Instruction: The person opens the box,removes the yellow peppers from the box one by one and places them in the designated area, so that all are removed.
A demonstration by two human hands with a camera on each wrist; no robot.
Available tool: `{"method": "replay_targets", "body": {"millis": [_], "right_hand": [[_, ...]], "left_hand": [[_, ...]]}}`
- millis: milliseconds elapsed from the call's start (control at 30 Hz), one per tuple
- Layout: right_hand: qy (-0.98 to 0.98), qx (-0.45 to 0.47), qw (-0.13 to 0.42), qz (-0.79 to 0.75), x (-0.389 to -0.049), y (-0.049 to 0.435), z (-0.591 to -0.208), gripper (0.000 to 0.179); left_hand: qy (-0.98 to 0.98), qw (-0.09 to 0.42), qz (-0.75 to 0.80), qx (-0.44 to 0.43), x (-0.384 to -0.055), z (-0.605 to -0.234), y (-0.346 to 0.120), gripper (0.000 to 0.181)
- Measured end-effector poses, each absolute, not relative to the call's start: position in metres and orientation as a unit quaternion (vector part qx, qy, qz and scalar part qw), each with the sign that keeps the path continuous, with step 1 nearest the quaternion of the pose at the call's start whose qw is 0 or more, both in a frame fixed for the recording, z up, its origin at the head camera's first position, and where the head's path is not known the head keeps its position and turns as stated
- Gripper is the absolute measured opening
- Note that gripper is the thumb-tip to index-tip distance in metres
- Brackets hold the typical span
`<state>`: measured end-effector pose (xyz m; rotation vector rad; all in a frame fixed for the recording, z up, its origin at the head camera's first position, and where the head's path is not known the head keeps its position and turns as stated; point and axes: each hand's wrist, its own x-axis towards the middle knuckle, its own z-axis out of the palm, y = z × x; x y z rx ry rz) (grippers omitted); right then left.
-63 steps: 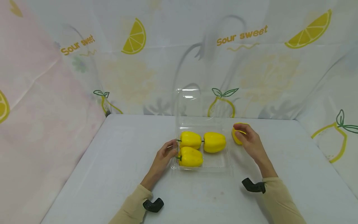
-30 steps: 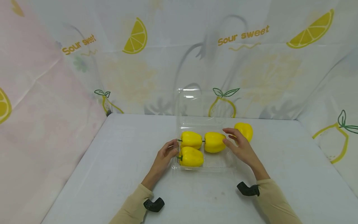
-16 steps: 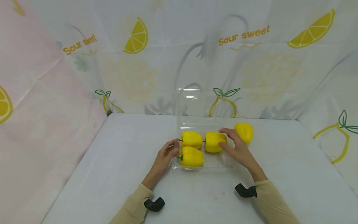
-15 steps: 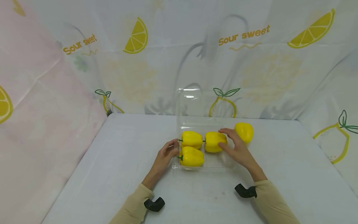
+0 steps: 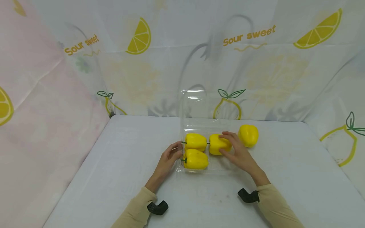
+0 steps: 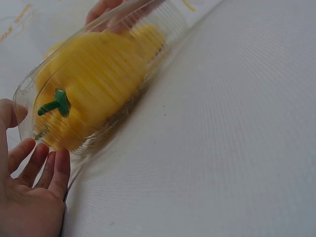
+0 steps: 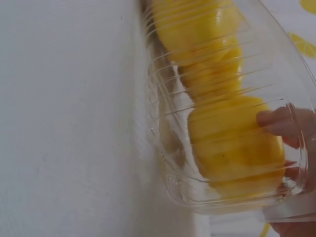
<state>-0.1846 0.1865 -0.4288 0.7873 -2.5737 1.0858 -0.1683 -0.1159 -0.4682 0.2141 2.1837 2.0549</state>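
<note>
A clear plastic clamshell container (image 5: 206, 170) lies on the white table with its lid (image 5: 196, 104) standing open. Three yellow peppers lie inside: back left (image 5: 195, 141), back right (image 5: 217, 144) and front left (image 5: 195, 159). A fourth pepper (image 5: 248, 135) sits on the table just right of the container. My right hand (image 5: 239, 154) grips the back right pepper, fingers over its top and thumb on its near side; through the container wall (image 7: 165, 148) that pepper (image 7: 237, 140) shows with fingertips (image 7: 279, 122) behind it. My left hand (image 5: 168, 158) rests relaxed against the container's left wall (image 6: 29, 89), beside the front pepper (image 6: 94, 84).
Fabric printed with lemons and "Sour sweet" hangs behind (image 5: 248, 33) and on both sides of the table. A pink cloth (image 5: 37, 126) covers the left side. Bare white tabletop (image 5: 122, 148) spreads left, right and in front of the container.
My right hand let go of the pepper on the table at the right and moved left into the container, closing round the back right pepper. The left hand stayed put.
</note>
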Motion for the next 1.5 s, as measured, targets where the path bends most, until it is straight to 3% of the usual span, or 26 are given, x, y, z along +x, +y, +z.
{"method": "replay_targets", "body": {"millis": [333,733,1500], "right_hand": [[-0.882,0.294,0.161,0.331,-0.1834,0.1832,-0.4327,0.047],[-0.889,0.289,0.146,0.324,-0.183,0.1819,-0.432,0.046],[-0.881,0.292,0.178,0.328,-0.1831,0.1837,-0.4265,0.053]], "left_hand": [[0.727,0.068,0.679,0.072,-0.1677,-0.4702,-0.1165,0.048],[0.712,0.072,0.695,0.074,-0.1651,-0.4682,-0.1176,0.046],[0.727,0.069,0.68,0.071,-0.1692,-0.4689,-0.1169,0.048]]}}
